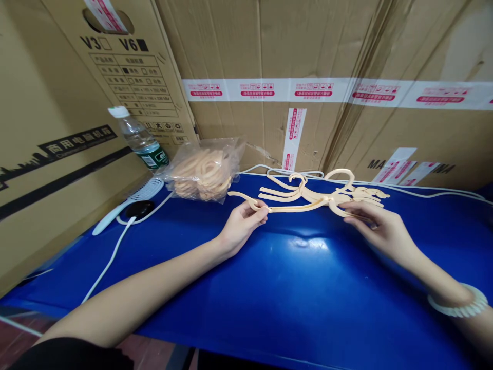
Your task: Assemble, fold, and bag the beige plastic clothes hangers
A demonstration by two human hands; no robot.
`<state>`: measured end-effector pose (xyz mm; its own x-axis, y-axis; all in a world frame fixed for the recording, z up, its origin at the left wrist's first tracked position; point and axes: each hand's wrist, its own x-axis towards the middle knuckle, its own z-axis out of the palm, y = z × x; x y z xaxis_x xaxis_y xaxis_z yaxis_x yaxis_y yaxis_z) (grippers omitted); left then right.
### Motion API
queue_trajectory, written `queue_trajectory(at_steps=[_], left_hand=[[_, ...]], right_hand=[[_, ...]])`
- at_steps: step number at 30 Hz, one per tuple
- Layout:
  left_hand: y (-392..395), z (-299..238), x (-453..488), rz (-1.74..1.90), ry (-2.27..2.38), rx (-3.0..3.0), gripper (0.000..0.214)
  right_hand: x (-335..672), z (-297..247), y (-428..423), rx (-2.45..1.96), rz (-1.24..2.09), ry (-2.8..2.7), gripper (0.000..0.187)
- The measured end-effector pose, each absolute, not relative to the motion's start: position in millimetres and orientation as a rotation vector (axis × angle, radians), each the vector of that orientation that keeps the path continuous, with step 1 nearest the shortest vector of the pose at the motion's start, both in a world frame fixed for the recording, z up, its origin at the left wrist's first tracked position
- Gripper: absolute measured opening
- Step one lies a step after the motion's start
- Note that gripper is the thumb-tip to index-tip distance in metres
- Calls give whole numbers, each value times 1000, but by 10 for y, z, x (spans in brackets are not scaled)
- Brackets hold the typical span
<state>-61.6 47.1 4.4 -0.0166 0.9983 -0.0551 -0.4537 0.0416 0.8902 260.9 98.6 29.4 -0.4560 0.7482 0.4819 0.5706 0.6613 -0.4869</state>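
A beige plastic folding clothes hanger [296, 208] is stretched between my hands above the blue tabletop. My left hand [239, 227] pinches its left part near a joint, and a curved tip sticks out past the fingers. On the other side, my right hand [385, 231] has its thumb and fingers closed on the curved right part; the fingers hide some of it. More beige hangers [281, 194] lie just behind, with hooks and arms overlapping. Where the held hanger crosses them, I cannot tell whether they touch.
A clear plastic bag [204, 174] of beige hangers sits back left. Beside it are a water bottle [140, 141], a pale hairbrush [131, 203] and a black round object [140, 208] with a white cable [110, 262]. Cardboard boxes [269, 51] wall the back and left.
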Motion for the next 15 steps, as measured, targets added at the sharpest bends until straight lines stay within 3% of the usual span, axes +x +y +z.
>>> queue_trajectory(at_steps=[15], left_hand=[[444, 65, -645, 1202, 637, 629, 24]], right_hand=[[2639, 399, 935, -817, 187, -2276, 18]])
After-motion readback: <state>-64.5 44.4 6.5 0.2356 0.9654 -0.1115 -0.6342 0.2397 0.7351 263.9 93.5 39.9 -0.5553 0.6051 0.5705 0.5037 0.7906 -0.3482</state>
